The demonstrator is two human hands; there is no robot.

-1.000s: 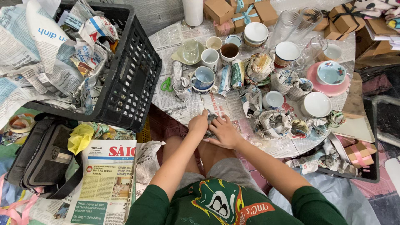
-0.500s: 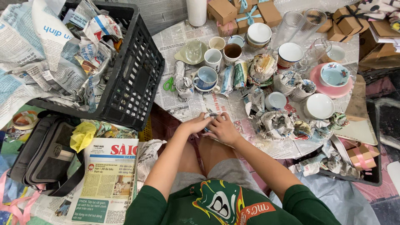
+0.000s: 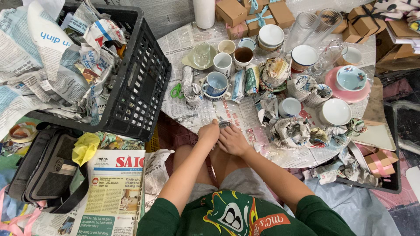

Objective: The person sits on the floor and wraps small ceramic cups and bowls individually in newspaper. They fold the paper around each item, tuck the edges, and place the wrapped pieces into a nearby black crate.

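Since the earlier frames, the two hands have been drawn closer together over a small newspaper-wrapped bundle (image 3: pixel 224 124) at the near edge of the paper-covered table (image 3: pixel 183 109). At far left a black crate (image 3: pixel 140 91) of crumpled newspaper is seen. The left hand (image 3: pixel 209 132) is curled onto the bundle; the right hand (image 3: pixel 234 140) is pressed beside it, fingers bent. The wrapping is judged nearly closed. Farther right, cups (image 3: pixel 217 83) and wrapped pieces are gathered.

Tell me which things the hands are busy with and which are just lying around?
Busy with: left hand and right hand pressing a small newspaper bundle on the newspaper sheet.

Lying around: green scissors, black crate, blue cup, pink plate, grey bag.
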